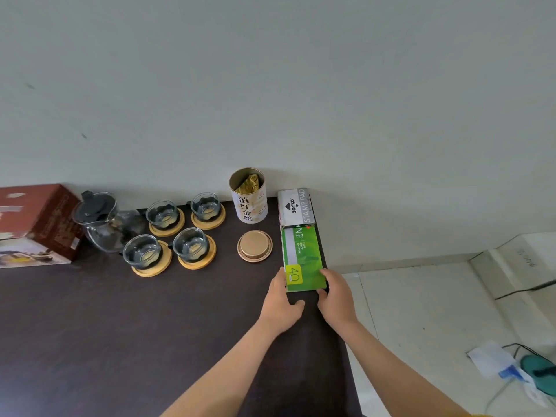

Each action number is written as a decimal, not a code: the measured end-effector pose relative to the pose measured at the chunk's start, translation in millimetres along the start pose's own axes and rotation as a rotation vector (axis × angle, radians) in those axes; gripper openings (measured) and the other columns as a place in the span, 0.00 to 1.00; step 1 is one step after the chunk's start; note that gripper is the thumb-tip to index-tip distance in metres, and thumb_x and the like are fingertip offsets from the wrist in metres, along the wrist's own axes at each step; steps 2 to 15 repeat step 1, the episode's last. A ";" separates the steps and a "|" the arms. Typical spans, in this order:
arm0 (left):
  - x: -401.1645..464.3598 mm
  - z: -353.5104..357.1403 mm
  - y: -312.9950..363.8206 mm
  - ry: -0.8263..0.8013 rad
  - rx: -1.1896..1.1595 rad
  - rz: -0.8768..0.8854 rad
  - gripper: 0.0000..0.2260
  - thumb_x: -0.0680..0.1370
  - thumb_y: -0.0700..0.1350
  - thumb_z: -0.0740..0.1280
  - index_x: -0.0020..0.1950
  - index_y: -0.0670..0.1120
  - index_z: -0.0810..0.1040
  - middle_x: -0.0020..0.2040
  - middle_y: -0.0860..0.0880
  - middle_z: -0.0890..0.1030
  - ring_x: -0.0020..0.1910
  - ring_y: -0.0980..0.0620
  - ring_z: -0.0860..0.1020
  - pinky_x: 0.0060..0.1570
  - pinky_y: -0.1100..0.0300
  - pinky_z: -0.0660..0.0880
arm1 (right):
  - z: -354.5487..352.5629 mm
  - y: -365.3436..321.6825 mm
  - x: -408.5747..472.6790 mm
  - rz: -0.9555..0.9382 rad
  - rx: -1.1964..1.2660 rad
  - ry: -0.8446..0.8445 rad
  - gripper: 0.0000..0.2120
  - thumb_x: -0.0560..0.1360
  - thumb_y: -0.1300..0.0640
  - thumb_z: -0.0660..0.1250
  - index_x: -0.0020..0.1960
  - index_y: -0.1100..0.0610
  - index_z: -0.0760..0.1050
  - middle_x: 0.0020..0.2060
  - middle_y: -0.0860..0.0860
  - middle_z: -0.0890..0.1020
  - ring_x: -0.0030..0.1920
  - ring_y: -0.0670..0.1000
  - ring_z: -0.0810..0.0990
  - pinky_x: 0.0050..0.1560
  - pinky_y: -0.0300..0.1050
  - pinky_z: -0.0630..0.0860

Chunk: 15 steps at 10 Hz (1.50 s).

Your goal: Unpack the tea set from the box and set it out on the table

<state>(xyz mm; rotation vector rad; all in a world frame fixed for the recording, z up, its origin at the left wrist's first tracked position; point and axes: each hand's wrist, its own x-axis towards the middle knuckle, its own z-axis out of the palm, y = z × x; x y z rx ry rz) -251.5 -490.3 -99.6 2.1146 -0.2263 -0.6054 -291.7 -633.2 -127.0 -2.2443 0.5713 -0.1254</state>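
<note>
A glass teapot (102,224) with a dark lid stands at the back left of the dark table (120,341). Beside it, several glass cups (164,213) sit on round wooden coasters (152,267). The red tea set box (36,224) lies at the far left. An open white tea canister (249,195) stands by the wall, its gold lid (254,245) lying in front of it. My left hand (281,302) and my right hand (335,296) grip the near end of a green box (304,257), one on each side.
A white stamp pad box (295,207) lies behind the green box at the table's right edge. Right of the table the tiled floor (421,311) drops away, with a cable, a white bag and a green slipper (538,371) on it.
</note>
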 end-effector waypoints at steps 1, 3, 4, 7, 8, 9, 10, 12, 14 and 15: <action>-11.6 -4.6 0.7 -0.083 0.083 0.051 0.43 0.71 0.42 0.71 0.77 0.44 0.47 0.73 0.50 0.59 0.74 0.52 0.57 0.66 0.68 0.54 | 3.4 -4.1 -9.8 -0.011 0.024 0.010 0.27 0.71 0.71 0.66 0.69 0.61 0.69 0.63 0.56 0.75 0.65 0.57 0.72 0.65 0.47 0.69; -11.6 -4.6 0.7 -0.083 0.083 0.051 0.43 0.71 0.42 0.71 0.77 0.44 0.47 0.73 0.50 0.59 0.74 0.52 0.57 0.66 0.68 0.54 | 3.4 -4.1 -9.8 -0.011 0.024 0.010 0.27 0.71 0.71 0.66 0.69 0.61 0.69 0.63 0.56 0.75 0.65 0.57 0.72 0.65 0.47 0.69; -11.6 -4.6 0.7 -0.083 0.083 0.051 0.43 0.71 0.42 0.71 0.77 0.44 0.47 0.73 0.50 0.59 0.74 0.52 0.57 0.66 0.68 0.54 | 3.4 -4.1 -9.8 -0.011 0.024 0.010 0.27 0.71 0.71 0.66 0.69 0.61 0.69 0.63 0.56 0.75 0.65 0.57 0.72 0.65 0.47 0.69; -11.6 -4.6 0.7 -0.083 0.083 0.051 0.43 0.71 0.42 0.71 0.77 0.44 0.47 0.73 0.50 0.59 0.74 0.52 0.57 0.66 0.68 0.54 | 3.4 -4.1 -9.8 -0.011 0.024 0.010 0.27 0.71 0.71 0.66 0.69 0.61 0.69 0.63 0.56 0.75 0.65 0.57 0.72 0.65 0.47 0.69; -11.6 -4.6 0.7 -0.083 0.083 0.051 0.43 0.71 0.42 0.71 0.77 0.44 0.47 0.73 0.50 0.59 0.74 0.52 0.57 0.66 0.68 0.54 | 3.4 -4.1 -9.8 -0.011 0.024 0.010 0.27 0.71 0.71 0.66 0.69 0.61 0.69 0.63 0.56 0.75 0.65 0.57 0.72 0.65 0.47 0.69; -11.6 -4.6 0.7 -0.083 0.083 0.051 0.43 0.71 0.42 0.71 0.77 0.44 0.47 0.73 0.50 0.59 0.74 0.52 0.57 0.66 0.68 0.54 | 3.4 -4.1 -9.8 -0.011 0.024 0.010 0.27 0.71 0.71 0.66 0.69 0.61 0.69 0.63 0.56 0.75 0.65 0.57 0.72 0.65 0.47 0.69; -11.6 -4.6 0.7 -0.083 0.083 0.051 0.43 0.71 0.42 0.71 0.77 0.44 0.47 0.73 0.50 0.59 0.74 0.52 0.57 0.66 0.68 0.54 | 3.4 -4.1 -9.8 -0.011 0.024 0.010 0.27 0.71 0.71 0.66 0.69 0.61 0.69 0.63 0.56 0.75 0.65 0.57 0.72 0.65 0.47 0.69; -11.6 -4.6 0.7 -0.083 0.083 0.051 0.43 0.71 0.42 0.71 0.77 0.44 0.47 0.73 0.50 0.59 0.74 0.52 0.57 0.66 0.68 0.54 | 3.4 -4.1 -9.8 -0.011 0.024 0.010 0.27 0.71 0.71 0.66 0.69 0.61 0.69 0.63 0.56 0.75 0.65 0.57 0.72 0.65 0.47 0.69; -11.6 -4.6 0.7 -0.083 0.083 0.051 0.43 0.71 0.42 0.71 0.77 0.44 0.47 0.73 0.50 0.59 0.74 0.52 0.57 0.66 0.68 0.54 | 3.4 -4.1 -9.8 -0.011 0.024 0.010 0.27 0.71 0.71 0.66 0.69 0.61 0.69 0.63 0.56 0.75 0.65 0.57 0.72 0.65 0.47 0.69; -11.6 -4.6 0.7 -0.083 0.083 0.051 0.43 0.71 0.42 0.71 0.77 0.44 0.47 0.73 0.50 0.59 0.74 0.52 0.57 0.66 0.68 0.54 | 3.4 -4.1 -9.8 -0.011 0.024 0.010 0.27 0.71 0.71 0.66 0.69 0.61 0.69 0.63 0.56 0.75 0.65 0.57 0.72 0.65 0.47 0.69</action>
